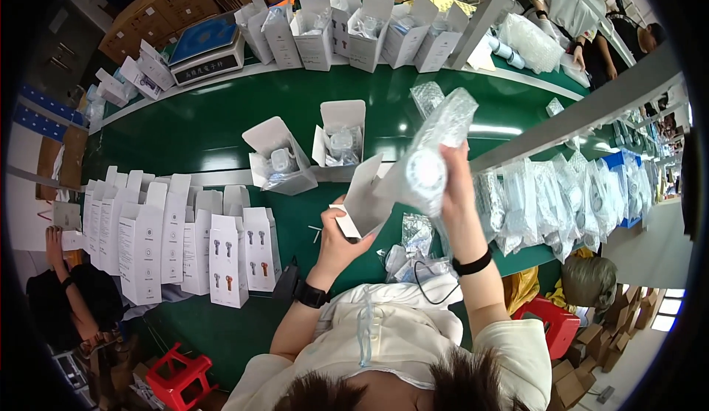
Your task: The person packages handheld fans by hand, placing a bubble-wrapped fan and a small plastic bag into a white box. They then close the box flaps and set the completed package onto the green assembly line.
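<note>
My left hand (341,247) is closed round an open white carton (368,203), which is tilted with its flap up. My right hand (456,178) grips a long bubble-wrapped device (441,136) whose round white end (426,173) points down toward me. This end is beside the carton's mouth; whether they touch I cannot tell. Just beyond the carton stand two open white boxes, one on the left (284,163) and one on the right (341,145), each with a clear-wrapped item inside. Another bubble-wrapped piece (426,99) lies behind my right hand.
Several white cartons (140,245) stand at the left; several bagged devices (546,200) line the right. Filled open boxes (314,38) and a blue-topped scale (207,45) stand along the back. A metal post (576,127) slants across the right. Plastic-wrapped small parts (413,252) lie before me.
</note>
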A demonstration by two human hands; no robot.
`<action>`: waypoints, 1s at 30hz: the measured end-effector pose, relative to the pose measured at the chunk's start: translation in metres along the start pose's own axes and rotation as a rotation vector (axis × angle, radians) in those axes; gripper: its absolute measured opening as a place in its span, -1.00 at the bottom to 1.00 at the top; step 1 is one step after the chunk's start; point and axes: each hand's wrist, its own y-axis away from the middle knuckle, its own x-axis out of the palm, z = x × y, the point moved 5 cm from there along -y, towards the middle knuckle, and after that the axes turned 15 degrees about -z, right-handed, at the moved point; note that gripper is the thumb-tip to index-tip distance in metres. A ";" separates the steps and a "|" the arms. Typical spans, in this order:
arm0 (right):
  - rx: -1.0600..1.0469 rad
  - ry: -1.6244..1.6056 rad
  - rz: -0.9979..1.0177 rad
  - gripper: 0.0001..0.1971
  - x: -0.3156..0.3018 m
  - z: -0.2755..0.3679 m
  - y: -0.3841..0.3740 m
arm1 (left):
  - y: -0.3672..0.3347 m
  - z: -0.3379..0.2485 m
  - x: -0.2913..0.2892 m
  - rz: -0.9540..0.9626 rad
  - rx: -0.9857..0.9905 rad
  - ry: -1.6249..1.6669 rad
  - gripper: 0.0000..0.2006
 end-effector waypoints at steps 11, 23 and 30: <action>-1.358 1.041 0.447 -0.38 0.001 -0.051 0.105 | 0.040 0.007 -0.005 -0.252 0.160 -0.069 -0.31; -0.853 2.271 0.744 -0.55 -0.155 -0.070 0.023 | 0.030 -0.019 -0.050 -0.198 0.098 0.090 -0.36; -0.778 1.604 0.838 -0.81 -0.126 -0.040 0.036 | 0.013 -0.036 -0.049 -0.194 0.138 -0.345 -0.83</action>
